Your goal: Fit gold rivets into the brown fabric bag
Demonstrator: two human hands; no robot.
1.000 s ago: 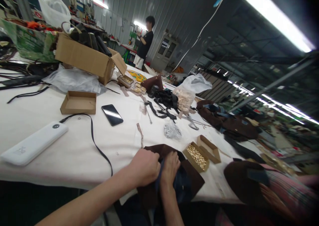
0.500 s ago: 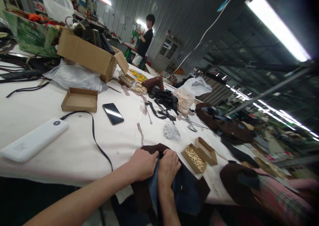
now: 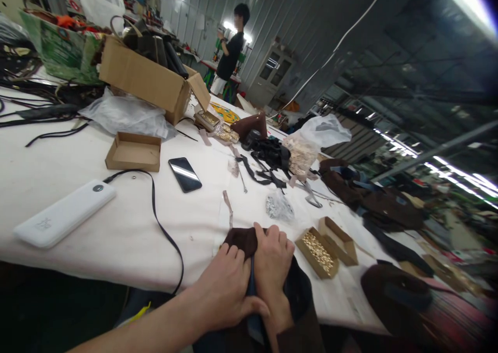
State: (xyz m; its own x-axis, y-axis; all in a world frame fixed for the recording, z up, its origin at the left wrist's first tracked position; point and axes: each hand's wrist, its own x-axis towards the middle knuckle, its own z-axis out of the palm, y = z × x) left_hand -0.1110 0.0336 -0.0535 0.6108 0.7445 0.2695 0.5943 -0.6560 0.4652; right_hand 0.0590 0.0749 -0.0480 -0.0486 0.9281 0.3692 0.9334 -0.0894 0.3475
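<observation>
A dark brown and blue fabric piece (image 3: 241, 240) lies bunched at the table's front edge, its lower part hanging down. My left hand (image 3: 227, 288) is closed on its brown edge, fingers curled over the cloth and thumb stretched across the blue part. Close beside it, my right hand (image 3: 273, 257) grips the top edge of the same cloth. Both palms face down, so what lies under the fingers is hidden. Right of my hands stands a small cardboard box (image 3: 299, 243) of gold-coloured metal pieces (image 3: 319, 253), against another small open box (image 3: 338, 239).
On the white table (image 3: 132, 223) lie a power bank (image 3: 66, 213) with a black cable (image 3: 157, 220), a phone (image 3: 185, 175), a shallow box (image 3: 134, 153) and a bag of silvery pieces (image 3: 279, 206). A large carton (image 3: 143, 83) stands behind. One person (image 3: 230, 52) stands farther back; another is blurred at right.
My left hand has let its thumb spread and now lies lower over the cloth. The brown edge has been folded toward me. The whole view has shifted slightly.
</observation>
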